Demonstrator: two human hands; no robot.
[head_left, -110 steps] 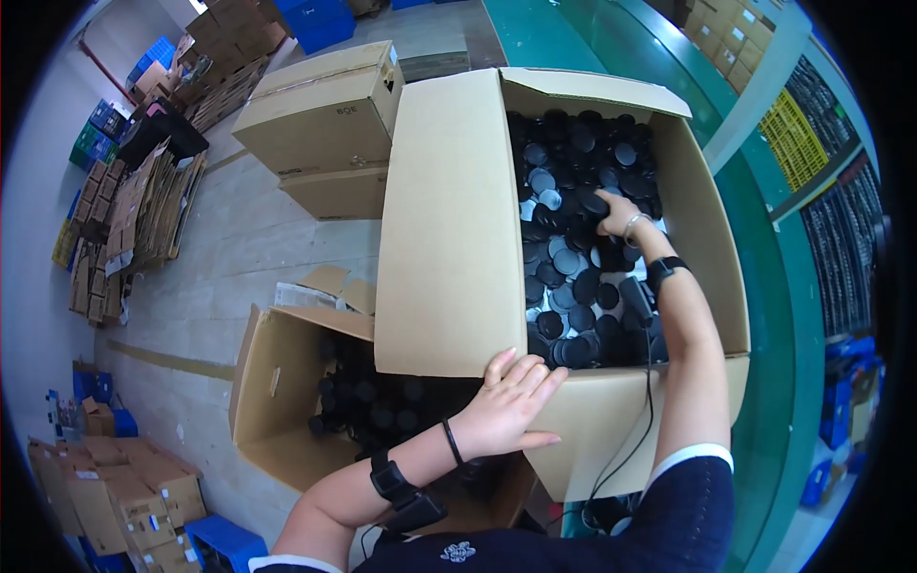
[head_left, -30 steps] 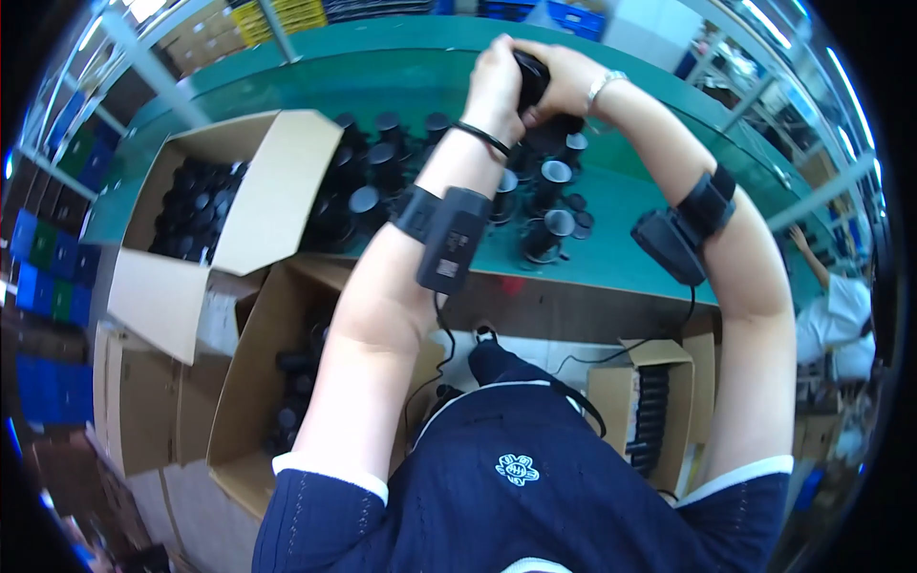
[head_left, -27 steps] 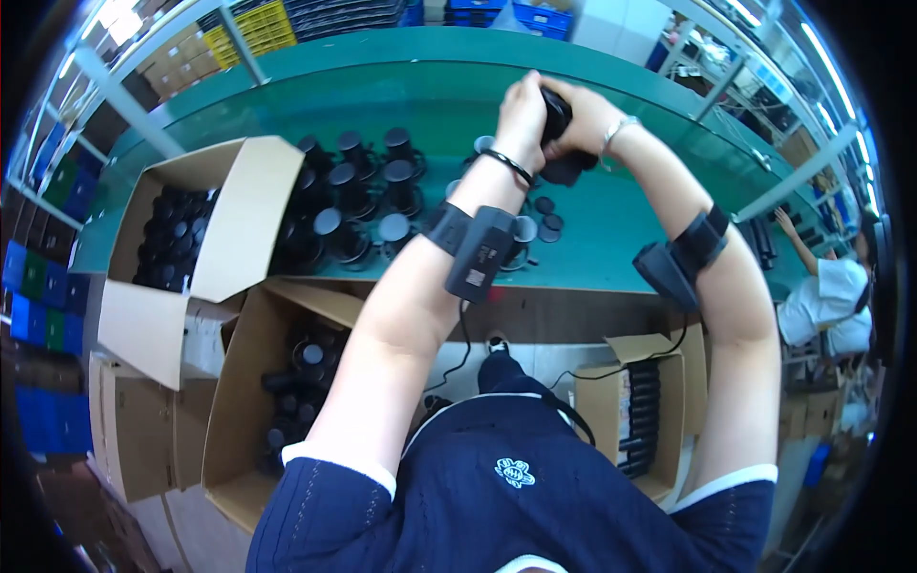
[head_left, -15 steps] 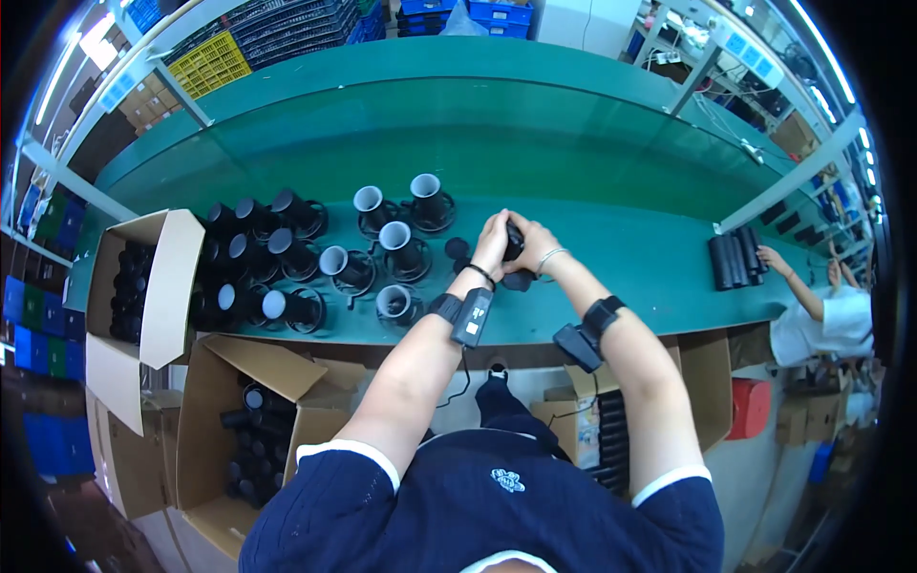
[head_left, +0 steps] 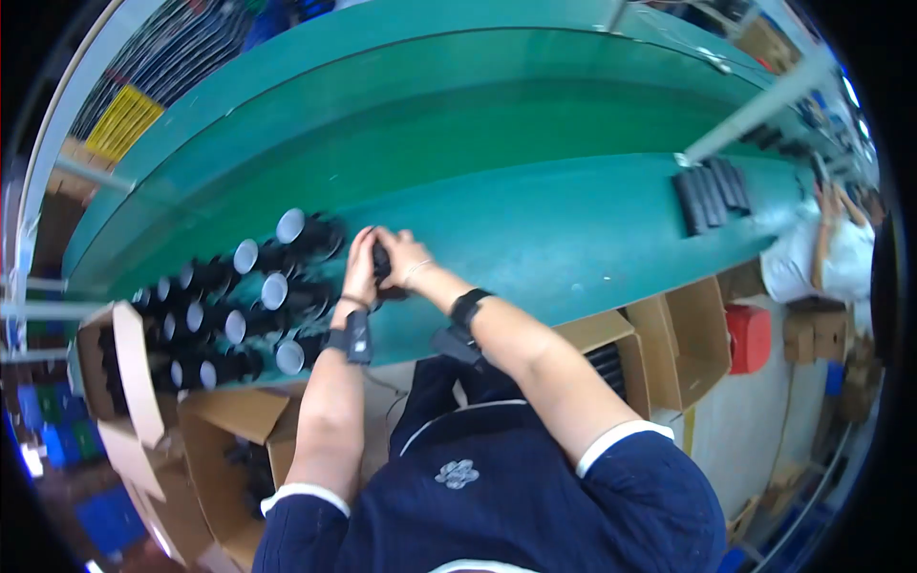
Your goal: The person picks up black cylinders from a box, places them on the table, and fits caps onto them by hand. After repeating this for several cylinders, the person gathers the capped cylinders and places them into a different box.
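Observation:
My left hand (head_left: 360, 269) and my right hand (head_left: 405, 258) are together over the green bench (head_left: 535, 244), both closed around a small black part (head_left: 381, 260). Fingers cover most of it, so its full shape is hidden. More dark material shows just below my right palm. To the left of my hands stand several black cup-shaped cylinders with pale grey insides, among them a far one (head_left: 291, 225) and a near one (head_left: 290, 356). Some have black rings or loops around them.
An open carton (head_left: 137, 372) stands at the bench's left end, with another carton (head_left: 212, 468) below the edge. Black tubes (head_left: 709, 196) lie at the right near a post (head_left: 764, 110). Beyond sit a red bin (head_left: 748, 339) and another person (head_left: 812, 248).
My view has turned and tilted, so the bench slants and the cups sit farther left in it. Both hands stay closed on the black part. The other person's hands have moved off the tubes.

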